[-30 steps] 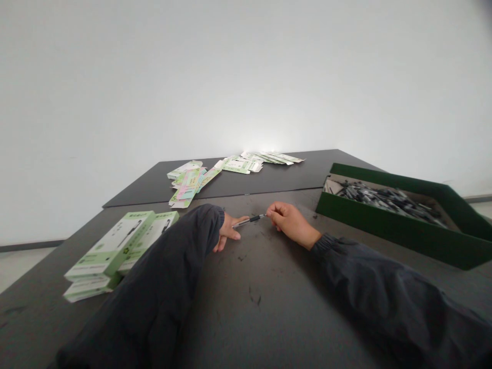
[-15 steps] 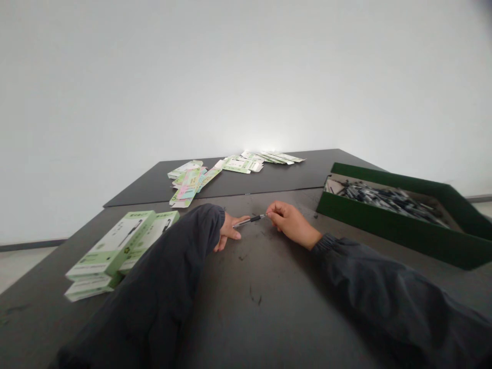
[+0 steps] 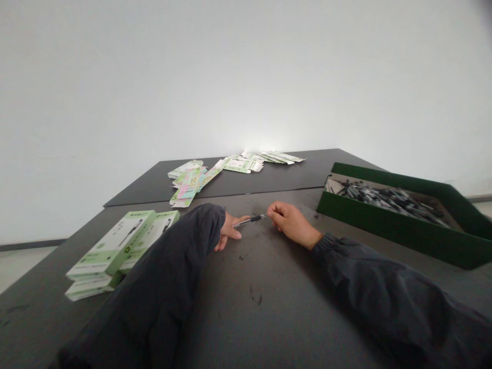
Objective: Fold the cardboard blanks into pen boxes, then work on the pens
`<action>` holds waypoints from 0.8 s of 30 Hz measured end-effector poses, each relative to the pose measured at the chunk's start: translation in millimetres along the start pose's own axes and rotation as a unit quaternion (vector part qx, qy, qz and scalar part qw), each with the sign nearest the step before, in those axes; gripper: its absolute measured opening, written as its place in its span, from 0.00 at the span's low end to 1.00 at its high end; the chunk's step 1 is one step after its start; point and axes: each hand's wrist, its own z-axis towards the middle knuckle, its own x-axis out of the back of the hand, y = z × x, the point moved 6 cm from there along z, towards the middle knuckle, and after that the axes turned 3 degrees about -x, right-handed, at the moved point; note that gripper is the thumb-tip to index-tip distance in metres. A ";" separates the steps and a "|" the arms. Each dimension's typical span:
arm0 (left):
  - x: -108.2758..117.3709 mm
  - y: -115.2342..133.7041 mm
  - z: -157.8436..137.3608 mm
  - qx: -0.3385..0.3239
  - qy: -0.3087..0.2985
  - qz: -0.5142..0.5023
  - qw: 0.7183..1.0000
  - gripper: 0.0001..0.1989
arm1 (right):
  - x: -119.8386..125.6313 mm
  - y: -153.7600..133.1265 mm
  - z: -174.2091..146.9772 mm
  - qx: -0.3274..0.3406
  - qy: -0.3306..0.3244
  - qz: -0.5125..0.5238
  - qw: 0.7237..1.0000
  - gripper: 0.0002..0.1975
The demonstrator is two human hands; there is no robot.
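Observation:
A pen (image 3: 255, 219) with a clear barrel and a black grip is held level above the dark table, between my two hands. My left hand (image 3: 229, 231) is closed around its rear part, with the thumb and a finger along the barrel. At the other end, the thumb and fingertips of my right hand (image 3: 290, 223) pinch the tip. Those fingers hide the very end, so I cannot make out whether a small cap is there.
A dark green box (image 3: 392, 233) full of loose pens stands on the right. Green-and-white pen cartons (image 3: 111, 243) are stacked at the left, beside my left sleeve. Flattened cartons (image 3: 240, 164) and several colourful ones (image 3: 191, 184) lie farther back, across the table seam.

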 end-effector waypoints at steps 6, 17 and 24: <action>0.8 0.9 -0.9 0.000 0.004 0.008 1.000 0.42 | -0.3 -0.3 -0.1 -0.004 -0.002 0.002 1.000 0.09; 0.2 6.6 -5.5 0.019 0.043 -0.048 0.998 0.41 | 1.9 -3.7 -0.5 0.001 0.003 -0.015 1.000 0.10; -0.3 6.8 -4.9 0.034 0.027 -0.018 0.999 0.41 | 0.8 -4.0 -1.0 -0.002 0.000 -0.014 1.000 0.11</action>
